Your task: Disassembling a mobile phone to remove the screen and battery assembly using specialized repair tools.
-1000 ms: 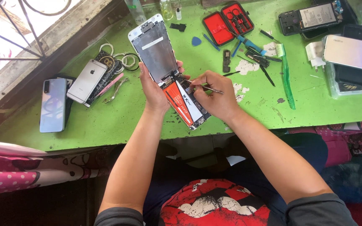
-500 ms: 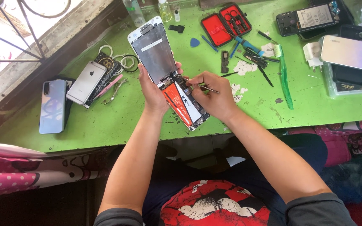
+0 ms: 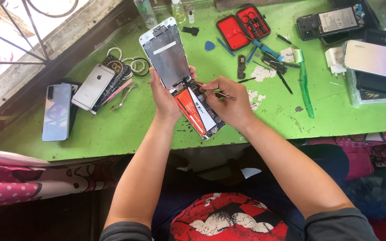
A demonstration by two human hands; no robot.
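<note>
Green paint covers the desk (image 3: 112,129), which stands under a window with a curled metal grille, and many small repair things lie on it. The person sits close to its near edge, both forearms reaching forward over the lap.

The left hand (image 3: 166,100) comes up from below with the wrist almost straight. Its grip is closed around the left edge of the opened phone (image 3: 199,111), thumb on the near side and fingertips showing at the other side by the hinge line. The lifted screen panel (image 3: 168,56) stands tilted away from the body of the phone, toward the window. The phone is held just above the desk, near the front edge, between the two hands.

The right hand (image 3: 231,100) bends inward at the wrist. Its fingers are pinched tight on thin metal tweezers (image 3: 224,94), whose end sticks out to the right, while the tip is hidden at the phone's inside.

Compared with half a second ago, both hands and the phone keep nearly the same place; only the view sits slightly different.

At left lie a blue phone (image 3: 56,111) and a silver phone (image 3: 94,87). A red tool case (image 3: 242,27) lies open farther back, and a green toothbrush (image 3: 304,85) rests at right.
</note>
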